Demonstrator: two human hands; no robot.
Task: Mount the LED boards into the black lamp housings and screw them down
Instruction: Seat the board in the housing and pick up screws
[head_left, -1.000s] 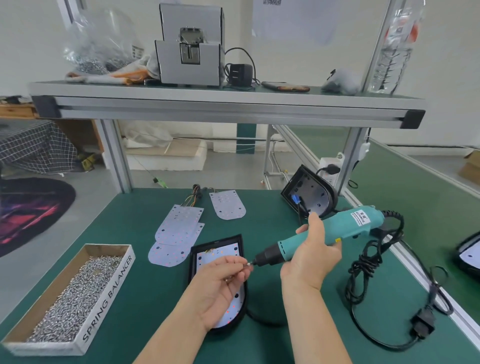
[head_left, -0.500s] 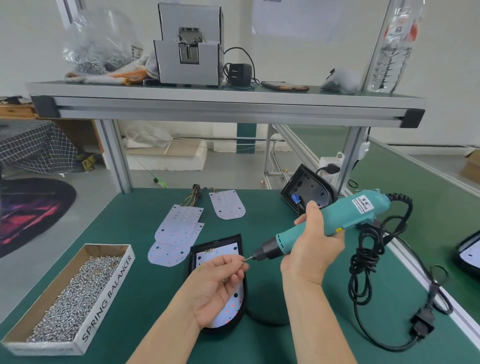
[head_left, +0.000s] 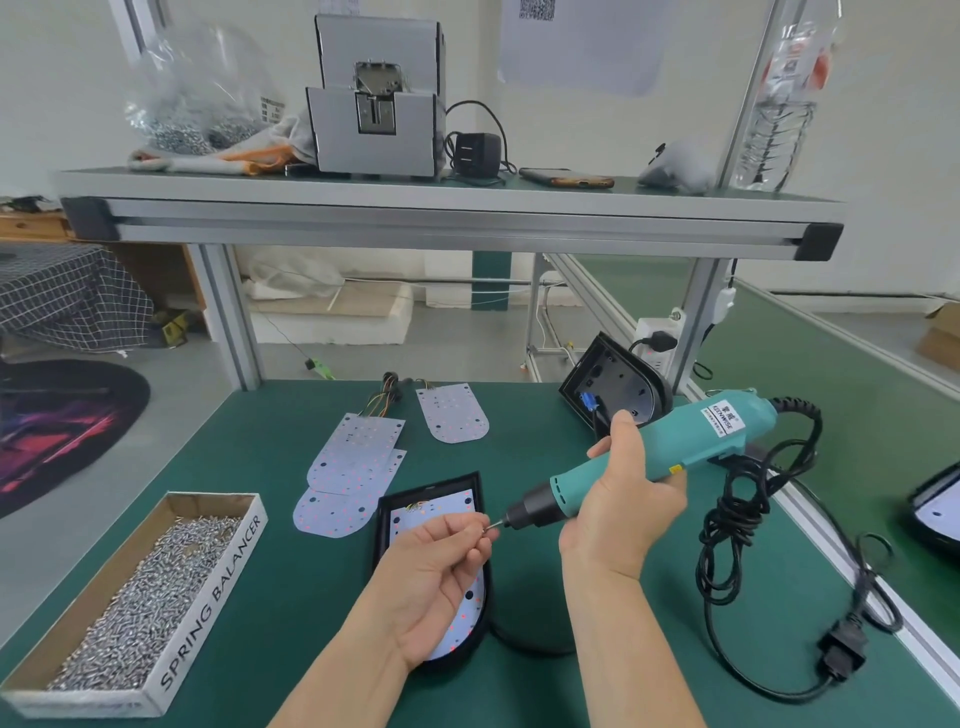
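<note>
1 board is seated in a housing; a screw is pinched by the left hand, the driver gripped by the right hand; screwing is apparently left.

I read "SPRING BALANCER" on the box wall. The label on the screwdriver is too small to read.

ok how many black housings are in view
3: near housing beneath the left hand, board inside; back housing propped behind the screwdriver; far housing at the right edge, partly cut off.
</note>
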